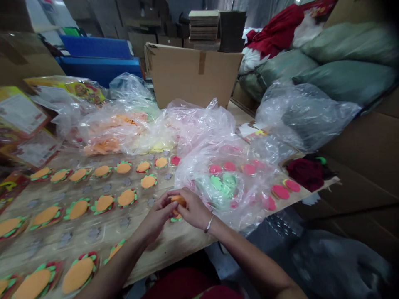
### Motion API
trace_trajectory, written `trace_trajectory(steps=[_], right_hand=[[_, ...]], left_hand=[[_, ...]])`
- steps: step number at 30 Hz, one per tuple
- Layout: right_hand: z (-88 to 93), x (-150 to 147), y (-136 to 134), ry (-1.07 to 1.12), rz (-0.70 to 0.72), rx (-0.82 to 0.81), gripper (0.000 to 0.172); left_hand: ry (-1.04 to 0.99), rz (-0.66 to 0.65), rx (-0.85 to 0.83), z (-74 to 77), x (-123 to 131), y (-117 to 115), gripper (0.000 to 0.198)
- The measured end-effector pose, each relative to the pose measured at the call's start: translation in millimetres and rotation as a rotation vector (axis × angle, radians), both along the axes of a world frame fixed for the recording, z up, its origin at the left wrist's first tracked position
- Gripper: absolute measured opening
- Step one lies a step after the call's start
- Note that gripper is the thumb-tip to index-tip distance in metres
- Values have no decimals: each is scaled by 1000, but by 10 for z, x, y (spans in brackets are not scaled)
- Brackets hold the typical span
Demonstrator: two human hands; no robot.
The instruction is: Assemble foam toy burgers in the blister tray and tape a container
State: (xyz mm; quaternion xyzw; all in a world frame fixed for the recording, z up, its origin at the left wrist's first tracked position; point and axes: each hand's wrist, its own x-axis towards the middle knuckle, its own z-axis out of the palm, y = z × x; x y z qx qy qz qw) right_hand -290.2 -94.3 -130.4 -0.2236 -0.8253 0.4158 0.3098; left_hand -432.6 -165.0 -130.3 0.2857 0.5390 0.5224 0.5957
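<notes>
Near the table's front edge, my left hand (159,214) and my right hand (193,209) meet, fingers pinched round a small orange foam piece (178,200). Part of it is hidden by the fingers. Just under them, a layered toy burger (176,219) with a green edge partly shows. To the left, rows of similar toy burgers (78,208) lie in clear plastic trays, orange on top with green and red rims. Right of my hands, a clear plastic bag (199,166) spreads over green pieces (223,185) and pink discs (230,166).
Clear bags of orange pieces (107,133) lie along the back of the table. Behind them stands a large cardboard box (193,77). Printed packages (23,116) are at the left, and filled greenish sacks (346,79) at the right. Pink discs (280,192) sit by the right edge.
</notes>
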Motion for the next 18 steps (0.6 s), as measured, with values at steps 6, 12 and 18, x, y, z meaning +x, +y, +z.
trace_trajectory(steps=[6, 12, 18], right_hand=[[-39, 567, 402, -293, -329, 366, 30], [-208, 1037, 677, -450, -394, 245, 30], [-413, 1000, 886, -496, -472, 31, 20]], left_hand=[[352, -80, -65, -226, 42, -262, 31], [1010, -565, 53, -566, 402, -474, 30], [1409, -558, 248, -577, 381, -407, 31]])
